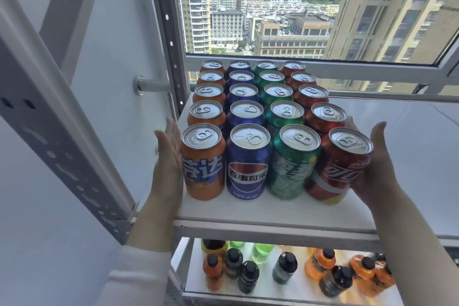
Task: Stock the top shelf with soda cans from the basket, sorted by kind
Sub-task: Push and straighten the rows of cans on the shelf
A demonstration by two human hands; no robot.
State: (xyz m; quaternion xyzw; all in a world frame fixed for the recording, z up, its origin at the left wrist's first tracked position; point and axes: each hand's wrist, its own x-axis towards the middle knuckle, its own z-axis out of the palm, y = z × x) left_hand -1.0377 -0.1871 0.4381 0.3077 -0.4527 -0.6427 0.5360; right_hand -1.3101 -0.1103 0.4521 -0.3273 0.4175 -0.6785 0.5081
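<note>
On the white top shelf (248,208) stand four rows of soda cans running front to back, sorted by kind: orange cans (202,164) at the left, then blue cans (248,164), green cans (293,164) and red cans (340,169) at the right. My left hand (167,164) is flat and upright against the outer side of the front orange can. My right hand (377,164) is flat against the outer side of the front red can, which leans slightly. Neither hand grips a can. No basket is in view.
A grey metal shelf upright (62,146) slants at the left. Behind the cans is a window frame (323,67) with city buildings beyond. The lower shelf (285,288) holds several small bottles with dark caps. The top shelf continues bare to the right of the red row.
</note>
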